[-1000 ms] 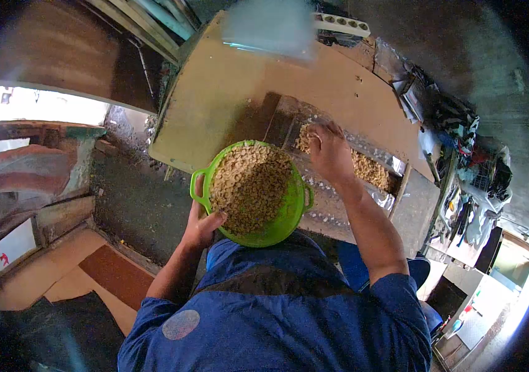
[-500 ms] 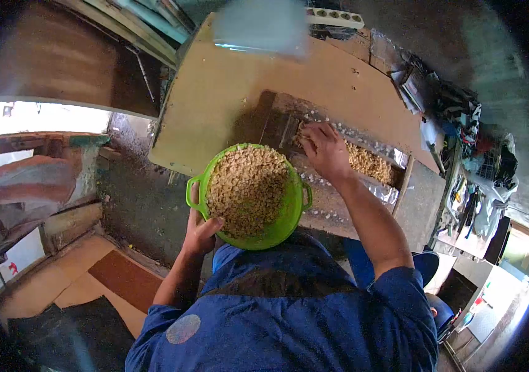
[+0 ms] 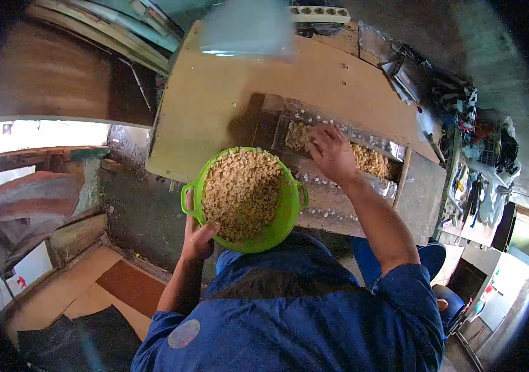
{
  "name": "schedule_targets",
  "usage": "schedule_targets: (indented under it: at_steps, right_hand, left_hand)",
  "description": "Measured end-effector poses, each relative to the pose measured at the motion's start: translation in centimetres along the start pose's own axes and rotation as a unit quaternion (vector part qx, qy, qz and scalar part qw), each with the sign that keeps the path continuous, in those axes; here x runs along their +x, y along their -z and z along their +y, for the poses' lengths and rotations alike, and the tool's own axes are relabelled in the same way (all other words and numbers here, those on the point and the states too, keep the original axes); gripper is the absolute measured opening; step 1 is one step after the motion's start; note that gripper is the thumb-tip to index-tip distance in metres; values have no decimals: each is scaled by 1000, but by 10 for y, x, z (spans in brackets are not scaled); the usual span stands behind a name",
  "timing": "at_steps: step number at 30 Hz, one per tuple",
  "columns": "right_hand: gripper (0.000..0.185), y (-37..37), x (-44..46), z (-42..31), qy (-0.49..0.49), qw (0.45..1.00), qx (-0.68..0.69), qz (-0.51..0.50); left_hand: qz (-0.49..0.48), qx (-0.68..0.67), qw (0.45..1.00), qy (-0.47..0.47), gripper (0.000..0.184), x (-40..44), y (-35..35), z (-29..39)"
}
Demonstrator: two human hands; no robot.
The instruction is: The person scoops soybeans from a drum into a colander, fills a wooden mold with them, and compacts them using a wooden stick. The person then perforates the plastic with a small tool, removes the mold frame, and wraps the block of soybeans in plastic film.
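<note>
A bright green bowl (image 3: 289,214) with two side handles, heaped with pale tan flakes (image 3: 242,189), is held against my front. My left hand (image 3: 200,239) grips its left side by the handle, thumb over the rim. My right hand (image 3: 334,154) is above a long narrow trough (image 3: 282,137) in the wooden bench piece, its fingers bent and slightly apart. Similar flakes (image 3: 371,161) lie in the trough on both sides of that hand. Whether the fingertips touch them, I cannot tell. Small white bits dot the boards along the trough.
The trough sits on a tan tabletop (image 3: 205,115). A power strip (image 3: 320,13) lies at the far edge, near a blurred translucent object (image 3: 247,31). Papers (image 3: 401,80) and cluttered bags (image 3: 493,149) are on the right. A brown mat (image 3: 131,286) lies on the floor at left.
My right hand has shifted slightly right along the trough and lifted a little, showing flakes at its left end. The bowl stays in my left hand; the whole view has shifted slightly.
</note>
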State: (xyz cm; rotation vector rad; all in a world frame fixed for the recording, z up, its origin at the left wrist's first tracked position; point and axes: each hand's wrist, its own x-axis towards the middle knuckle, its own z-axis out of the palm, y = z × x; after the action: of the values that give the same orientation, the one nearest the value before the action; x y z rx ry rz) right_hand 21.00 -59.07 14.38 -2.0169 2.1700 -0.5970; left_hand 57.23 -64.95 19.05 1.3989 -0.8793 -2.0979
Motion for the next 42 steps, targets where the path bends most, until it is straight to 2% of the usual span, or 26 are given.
schedule_targets:
  at_steps: [1,4,5,7,8,10,14,15,16,17,20,22,23,25,26,28,29,31,35,37,41,42]
  right_hand:
    - [28,3,-3,-1,-55,998,-3,12]
    - [29,6,-5,-2,-91,995,33,22]
    - [29,7,-4,-4,-91,995,33,23]
    - [29,10,3,-13,-36,995,86,22]
    - [29,10,3,-12,-38,995,85,23]
    - [30,8,2,-8,28,999,41,0]
    - [29,15,-16,7,-38,999,9,-7]
    - [28,19,-20,9,-85,996,39,-2]
    - [28,22,-22,11,-131,989,70,2]
    - [28,21,-24,12,-132,989,69,2]
    - [25,21,-25,12,-119,991,67,11]
    - [25,27,-18,2,-7,998,33,48]
    - [25,26,-20,2,-9,998,33,49]
    - [26,25,-24,8,7,999,34,24]
    - [26,25,-29,13,6,999,33,24]
    - [28,25,-40,24,-66,997,44,18]
    - [28,26,-46,29,-66,997,43,18]
    - [28,30,-51,30,-130,991,28,28]
    - [27,40,-43,16,-100,993,49,36]
    - [26,40,-41,15,-29,999,28,25]
    - [29,36,-60,37,-30,1000,-3,-7]
    - [29,42,-62,37,-95,995,15,-2]
  left_hand:
    - [14,5,1000,13,112,1,5,-5]
    - [27,80,996,0,114,11,28,-26]
    - [32,105,994,-4,115,12,33,-31]
    - [13,47,999,23,114,1,9,-6]
    - [7,28,999,33,114,-1,2,0]
    - [-9,3,1000,15,113,-2,-2,0]
    - [-6,46,999,25,112,1,8,-4]
    - [-26,12,999,-13,94,6,22,-18]
    - [-36,-5,999,-33,88,7,24,-21]
    - [-46,-22,997,-52,83,8,26,-24]
    - [-15,47,999,-22,85,4,20,-21]
    - [-79,46,992,-87,89,7,20,-25]
    - [-100,46,988,-109,90,7,20,-26]
    - [-62,-35,996,-53,95,-1,0,-8]
    - [-64,-34,996,-53,95,-2,-7,-4]
    - [-62,-8,998,-32,108,-5,-17,1]
    - [-63,-8,997,-32,108,-4,-17,-2]
    - [-25,33,999,-34,107,-2,-13,-8]
    - [-57,15,997,-40,104,0,-7,-13]
    - [-79,-14,995,-57,102,2,-4,-15]
    - [-27,5,999,-33,101,-8,-19,-9]
    - [-28,8,999,-36,100,-10,-22,-6]
